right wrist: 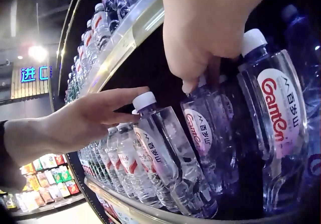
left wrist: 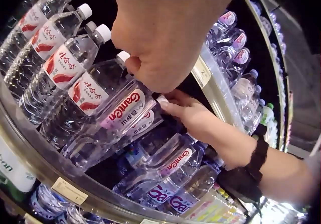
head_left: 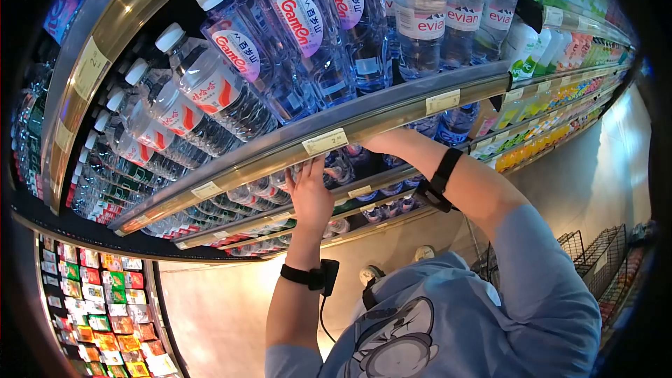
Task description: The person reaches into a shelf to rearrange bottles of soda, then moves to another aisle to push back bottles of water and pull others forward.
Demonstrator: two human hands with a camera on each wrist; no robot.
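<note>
In the right wrist view, my left hand (right wrist: pixel 85 111) reaches in from the left with its fingers nearly straight. Their tips lie right at the white cap of a clear Ganten water bottle (right wrist: pixel 170 158) at the shelf front. Just behind that one stands a second Ganten water bottle (right wrist: pixel 208 133), tilted, and my right hand (right wrist: pixel 205 33) pinches it at the cap from above. From the head view, a shelf edge hides most of my right hand (head_left: pixel 383 141), while my left hand (head_left: pixel 310 196) shows below a price tag. The left wrist view has the right hand (left wrist: pixel 193 118) beside the bottle tops.
Another Ganten bottle (right wrist: pixel 281 118) stands to the right. Red-and-white labelled water bottles (left wrist: pixel 65 63) line up on the left. Above the hands runs a shelf rail (head_left: pixel 280 150) bearing more water, including Evian bottles (head_left: pixel 423 21). Wire baskets (head_left: pixel 595 255) stand on the floor at right.
</note>
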